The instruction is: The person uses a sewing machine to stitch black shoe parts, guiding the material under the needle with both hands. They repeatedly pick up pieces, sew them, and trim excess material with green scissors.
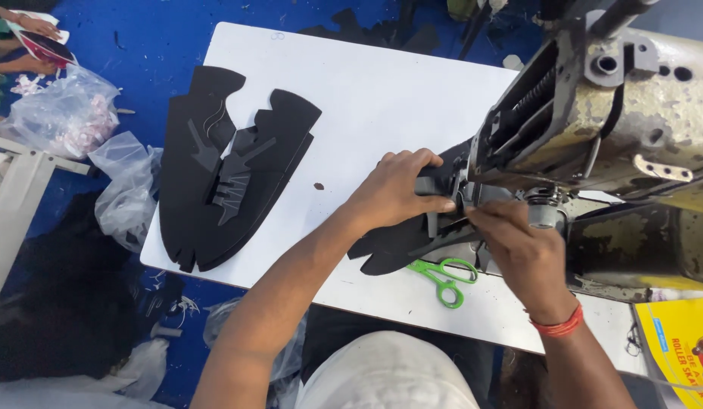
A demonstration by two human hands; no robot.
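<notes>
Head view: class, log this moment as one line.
left hand: holds flat black cut piece | right hand: pinches it at sewing machine | green-handled scissors: idle

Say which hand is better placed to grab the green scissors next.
Right, probably. The right hand sits at the sewing machine just above and beside the green scissors. The left hand is farther up, pressing the black piece by the needle.
</notes>
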